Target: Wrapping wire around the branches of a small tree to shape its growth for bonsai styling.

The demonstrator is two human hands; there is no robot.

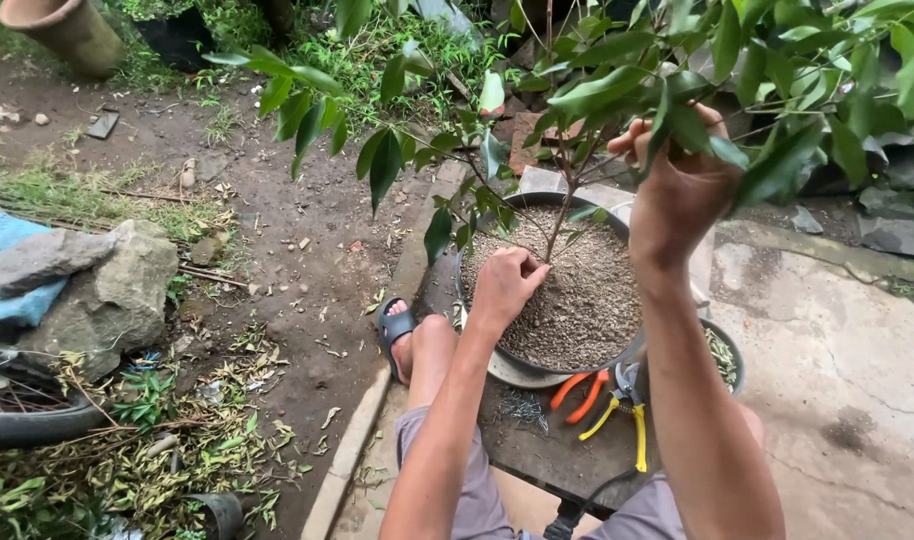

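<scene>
Fingers [522, 262] of the left hand [505, 285] are curling tight at the base of the small tree's trunk [557, 225], just over the gritty soil; they seem to be pinching the stem low down or something thin against it, and which of the two cannot be told. Fingers [632, 140] of the right hand [677, 190] are closing around an upper branch among the leaves [597, 90], clenched on it and holding it out to the right.

The tree is standing in a round shallow pot [537, 365] filled with coarse grey-brown grit. The pot is sitting on a dark low counter [537, 440] between the person's knees. The left foot in a dark sandal [395, 328] is resting on the concrete edge beside the dirt ground.

Step in hand, as a judgement: one hand is steadying the trunk base while the other is bending or positioning a branch, so shaping work on the tree. The next move would call for keeping the low grip firm so the roots are not shifting in the loose grit, and easing the branch slowly so it is not snapping.

Orange-handled pliers [577, 395] and yellow-handled pliers [627, 415] are lying on the counter just beside the pot, near a clump of thin wire bits [522, 408], untouched. A second smaller pot [727, 355] is showing partly behind the right forearm. Rocks [107, 290] and leaf litter [177, 440] are lying well apart to the left.
</scene>
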